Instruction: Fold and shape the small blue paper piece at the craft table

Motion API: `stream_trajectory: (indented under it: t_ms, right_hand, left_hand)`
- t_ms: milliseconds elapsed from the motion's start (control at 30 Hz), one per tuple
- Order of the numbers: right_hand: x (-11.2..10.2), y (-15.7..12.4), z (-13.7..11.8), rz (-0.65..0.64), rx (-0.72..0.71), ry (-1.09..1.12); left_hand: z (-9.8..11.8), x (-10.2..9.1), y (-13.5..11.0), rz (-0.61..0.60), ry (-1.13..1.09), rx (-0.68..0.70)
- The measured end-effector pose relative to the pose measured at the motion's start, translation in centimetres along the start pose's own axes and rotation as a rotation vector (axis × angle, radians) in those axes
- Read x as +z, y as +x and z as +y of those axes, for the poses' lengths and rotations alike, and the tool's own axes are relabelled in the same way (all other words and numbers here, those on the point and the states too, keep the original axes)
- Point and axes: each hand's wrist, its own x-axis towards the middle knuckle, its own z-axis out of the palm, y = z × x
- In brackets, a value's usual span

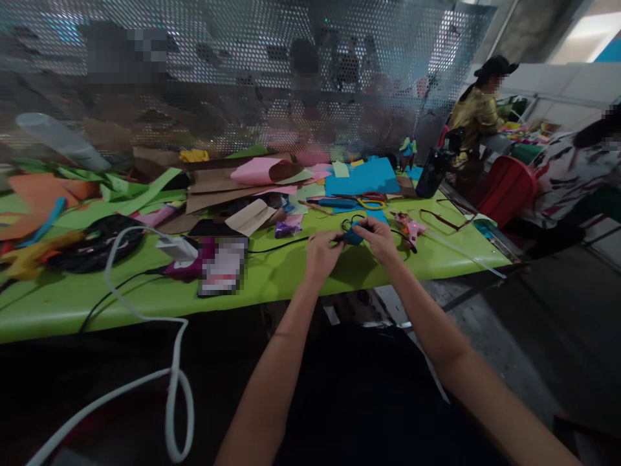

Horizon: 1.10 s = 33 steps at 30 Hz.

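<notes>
Left hand (324, 254) and right hand (377, 238) pinch blue material (353, 237), perhaps paper, near the table's (279, 278) front edge. Steady it lightly.

Upper-right opening (592, 40): brightest patch, washed almost to white
Perforated screen (252, 71): speckled with glints, bluish glare at upper left, murky and dark through the holes
Green tabletop (272, 275): moderately lit, glossy toward the near edge, bent into a curve by the wide lens
Left hand (323, 254), right hand (378, 239): soft-edged, with faint shadow on the green below
Blue piece (353, 237): small, blurred, hard to read
Forearms (424, 317): stretched toward the bottom edge
Dark top (388, 401): near-black, merged with under-table gloom
Phone (226, 265): masked by coarse pixels
Background person (478, 110): dimly lit, soft in outline
</notes>
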Motion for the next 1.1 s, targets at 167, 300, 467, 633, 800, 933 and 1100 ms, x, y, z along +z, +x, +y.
stream_trajectory:
  t_ms: [167,300,467,633,800,933,1100]
  right_hand:
    - [0.03,-0.09,-0.46,-0.003,0.017,0.039]
    - [0.09,-0.07,-0.17,0.018,0.043,0.007]
    - [0.08,0.05,0.41,0.032,0.023,-0.007]
    - [0.2,-0.01,0.11,0.016,0.017,0.018]
    - [0.21,-0.12,-0.09,0.041,0.023,0.003]
    - [0.14,-0.14,0.01,0.031,0.008,-0.013]
    - [0.27,-0.23,-0.16,0.047,0.003,-0.03]
  left_hand:
    - [-0.32,0.03,0.17,0.032,-0.081,-0.041]
    - [-0.46,-0.02,0.19,0.066,-0.132,-0.067]
    - [-0.54,-0.03,0.18,0.058,-0.127,-0.062]
    - [-0.67,0.0,0.19,0.056,-0.121,-0.055]
    - [-0.5,-0.06,0.1,0.032,-0.04,-0.036]
    - [-0.38,-0.12,0.07,0.031,-0.033,-0.039]
    - [-0.12,-0.13,0.07,0.017,-0.014,-0.035]
